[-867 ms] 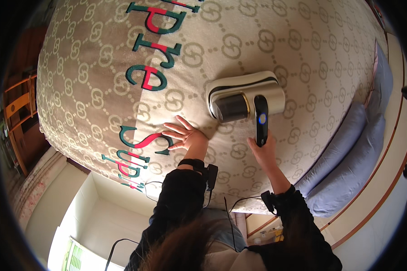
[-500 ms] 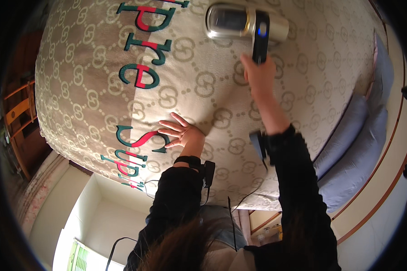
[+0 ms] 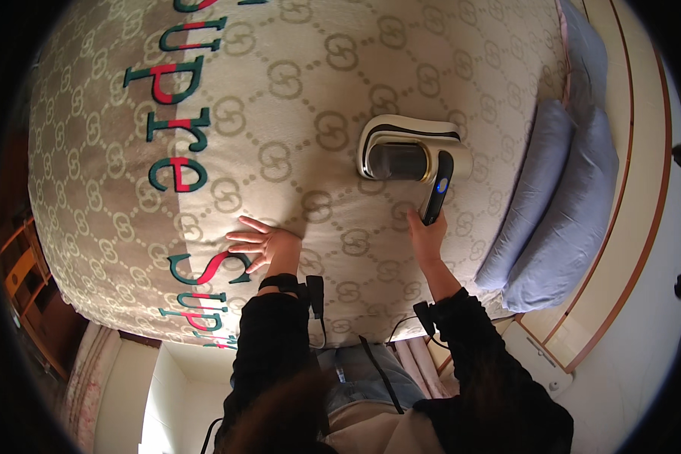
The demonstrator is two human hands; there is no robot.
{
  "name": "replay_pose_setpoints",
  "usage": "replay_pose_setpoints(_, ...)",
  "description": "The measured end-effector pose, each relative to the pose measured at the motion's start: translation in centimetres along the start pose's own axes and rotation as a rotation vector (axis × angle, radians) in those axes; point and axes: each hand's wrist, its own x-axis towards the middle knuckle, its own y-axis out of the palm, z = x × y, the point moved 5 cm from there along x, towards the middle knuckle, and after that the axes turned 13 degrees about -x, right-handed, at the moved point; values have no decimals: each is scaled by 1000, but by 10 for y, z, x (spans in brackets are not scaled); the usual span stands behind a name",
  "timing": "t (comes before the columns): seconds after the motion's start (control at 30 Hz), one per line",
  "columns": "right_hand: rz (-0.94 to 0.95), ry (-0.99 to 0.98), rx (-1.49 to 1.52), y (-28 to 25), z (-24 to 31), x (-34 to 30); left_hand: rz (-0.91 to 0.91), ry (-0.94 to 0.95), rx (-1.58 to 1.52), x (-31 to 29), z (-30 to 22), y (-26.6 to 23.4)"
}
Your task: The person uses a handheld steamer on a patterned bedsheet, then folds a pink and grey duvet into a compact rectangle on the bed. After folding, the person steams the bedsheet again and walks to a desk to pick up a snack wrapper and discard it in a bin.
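Note:
A handheld mattress vacuum (image 3: pixel 399 160), cream and black with a dark see-through dust cup and a blue light on its handle, rests on a beige patterned bedspread (image 3: pixel 340 204). My right hand (image 3: pixel 429 236) is wrapped round the lower end of its black handle. To the left, my left hand (image 3: pixel 263 247) presses flat on the cloth with fingers spread, beside the red and green lettering. Black straps with small dark boxes sit on both wrists. The vacuum's underside is hidden against the cloth.
Blue-grey pillows (image 3: pixel 560 204) lie along the bed's right side, next to a cream headboard (image 3: pixel 609 250) with brown trim. At the far left stands a wooden chair (image 3: pixel 24 274). A pinkish curtain (image 3: pixel 91 371) hangs at the lower left. Thin black cables trail from the wrist boxes.
My right hand has drawn the vacuum back toward me over the bedspread. My left hand stays flat by the lettering. The whole view has shifted, with more of the headboard side showing.

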Motion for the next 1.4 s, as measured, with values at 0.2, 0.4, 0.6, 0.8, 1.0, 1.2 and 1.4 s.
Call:
replay_pose_setpoints(0.2, -78, -18, 226, -2, 115, 136, 25, 133, 801, 1, -6, -1)
replay_pose_setpoints(0.4, 13, -164, 74, -8, 122, 182, 56, 23, 702, 11, -7, -1)
replay_pose_setpoints(0.6, -47, 72, -274, -54, -71, -23, 16, 23, 704, 10, 1, -4)
replay_pose_setpoints(0.8, -279, 205, -119, -108, -113, -29, 14, 30, 698, 10, -3, -3)
replay_pose_setpoints(1.0, -154, -15, 163, -70, 42, 134, 80, 60, 384, 8, -17, 4)
replay_pose_setpoints(1.2, 260, -162, -421, 73, 117, 70, 58, 290, 960, -8, 5, 4)
replay_pose_setpoints(1.4, 416, -296, -521, 70, 65, -34, -9, 52, 677, -4, 12, -3)
